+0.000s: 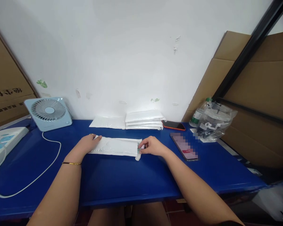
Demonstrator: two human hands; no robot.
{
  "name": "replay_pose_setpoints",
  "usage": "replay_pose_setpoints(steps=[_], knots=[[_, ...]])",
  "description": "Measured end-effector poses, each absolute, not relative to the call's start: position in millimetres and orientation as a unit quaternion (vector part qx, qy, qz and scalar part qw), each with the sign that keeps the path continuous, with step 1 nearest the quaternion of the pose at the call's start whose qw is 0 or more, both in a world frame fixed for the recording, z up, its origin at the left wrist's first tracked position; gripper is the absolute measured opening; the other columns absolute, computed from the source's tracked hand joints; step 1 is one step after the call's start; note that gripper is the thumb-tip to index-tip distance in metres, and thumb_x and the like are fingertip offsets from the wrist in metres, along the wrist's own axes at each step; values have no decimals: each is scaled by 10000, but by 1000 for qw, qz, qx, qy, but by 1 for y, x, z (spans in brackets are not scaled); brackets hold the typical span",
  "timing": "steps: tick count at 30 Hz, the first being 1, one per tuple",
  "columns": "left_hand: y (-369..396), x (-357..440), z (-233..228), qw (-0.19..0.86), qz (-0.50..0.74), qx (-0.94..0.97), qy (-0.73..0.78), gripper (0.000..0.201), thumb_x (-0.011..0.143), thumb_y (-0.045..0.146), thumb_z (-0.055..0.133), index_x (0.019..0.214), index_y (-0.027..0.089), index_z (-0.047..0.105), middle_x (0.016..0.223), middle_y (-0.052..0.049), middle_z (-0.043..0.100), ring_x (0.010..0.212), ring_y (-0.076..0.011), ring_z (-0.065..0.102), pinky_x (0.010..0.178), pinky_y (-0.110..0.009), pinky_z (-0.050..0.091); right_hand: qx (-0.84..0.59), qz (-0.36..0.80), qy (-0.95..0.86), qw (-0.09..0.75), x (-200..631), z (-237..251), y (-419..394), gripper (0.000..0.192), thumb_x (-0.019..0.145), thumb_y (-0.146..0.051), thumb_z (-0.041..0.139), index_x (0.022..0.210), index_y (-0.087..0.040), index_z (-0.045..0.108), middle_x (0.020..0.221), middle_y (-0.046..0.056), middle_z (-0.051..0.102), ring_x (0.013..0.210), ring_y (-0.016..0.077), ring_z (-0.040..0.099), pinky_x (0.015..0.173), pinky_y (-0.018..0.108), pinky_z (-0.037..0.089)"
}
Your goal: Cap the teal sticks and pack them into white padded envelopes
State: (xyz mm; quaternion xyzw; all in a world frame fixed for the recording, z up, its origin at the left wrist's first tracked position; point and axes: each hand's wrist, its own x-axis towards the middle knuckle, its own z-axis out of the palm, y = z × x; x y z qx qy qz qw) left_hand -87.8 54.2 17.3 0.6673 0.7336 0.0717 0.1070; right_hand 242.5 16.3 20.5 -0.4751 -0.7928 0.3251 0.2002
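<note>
a blue worktop (124,185), busiest along its far edge
fan (49,110) near the far left corner, power strip (11,141) at the left edge, white cable (53,161) looping by them; white packet (116,146) at the middle; packet stack (143,118), flat packet (107,122) and red-edged phone (174,125) along the far edge; second phone (185,147), bottle (197,116) and clear bag (213,125) toward the right edge.

The front packet (118,147) looks to be of thin, wrinkled plastic with light gloss, the table (127,182) is smooth and shiny, the fan (49,110) is of smooth plastic, the bag (217,115) of clear, crumpled plastic, the wall (132,62) matt with rough patches, and the box (7,69) of matt cardboard.
</note>
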Motion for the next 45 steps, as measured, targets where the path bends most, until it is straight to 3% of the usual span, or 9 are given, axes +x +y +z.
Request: replay_pose_setpoints(steps=[9,19,25,28,32,37,40,43,45], knots=[[53,-86,21,110,45,661,741,689,817,517,293,1276,32,466,1278,-180,527,1168,-293,499,952,-341,391,-517,308,-779,176,241,15,22,99,607,-223,666,683,-181,714,640,-5,656,581,115,557,532,209,395],[51,-85,24,108,60,663,739,625,818,481,328,1244,60,508,1252,-160,556,1154,-302,511,948,-359,400,-437,311,-821,195,237,15,18,204,621,-285,720,807,-200,730,707,-11,660,579,103,538,518,199,364],[54,-87,16,103,81,670,731,648,784,528,368,1231,85,523,1249,-153,559,1141,-309,518,931,-358,408,-432,236,-830,262,222,5,22,53,666,-151,653,696,-178,687,717,-9,619,616,95,522,584,203,376],[53,-88,15,115,70,674,726,674,803,522,345,1275,58,470,1299,-176,507,1193,-298,472,973,-356,371,-434,208,-827,290,234,13,21,189,681,-93,592,820,-191,675,856,17,594,658,102,517,594,212,393],[47,-81,21,52,102,676,728,724,772,568,405,1331,107,398,1343,-190,440,1258,-371,353,967,-473,341,-384,167,-866,273,258,20,23,530,626,40,498,1059,-239,620,1169,60,509,975,169,525,726,252,433],[10,-36,32,84,191,806,553,672,715,521,562,1290,200,431,1316,-102,450,1191,-282,432,996,-386,348,-363,133,-892,233,252,9,36,272,725,-41,518,889,-193,673,1030,49,595,845,142,583,729,252,445],[-31,5,30,78,194,859,467,752,617,476,702,1280,247,430,1311,-89,456,1173,-292,441,1002,-413,339,-350,127,-903,213,249,15,30,208,737,-74,537,822,-194,684,986,38,623,833,147,598,738,255,445],[-72,33,19,46,192,877,438,591,629,420,722,1159,276,503,1265,-69,494,1151,-292,452,972,-449,352,-336,122,-917,179,252,33,0,142,682,-89,586,726,-193,673,959,41,629,825,168,589,730,271,439],[-95,37,9,45,189,885,423,274,773,318,601,1040,279,552,1146,-50,571,1039,-244,528,897,-419,403,-323,118,-925,163,254,43,-30,126,674,-90,584,683,-197,649,895,43,634,839,187,571,744,290,428]])
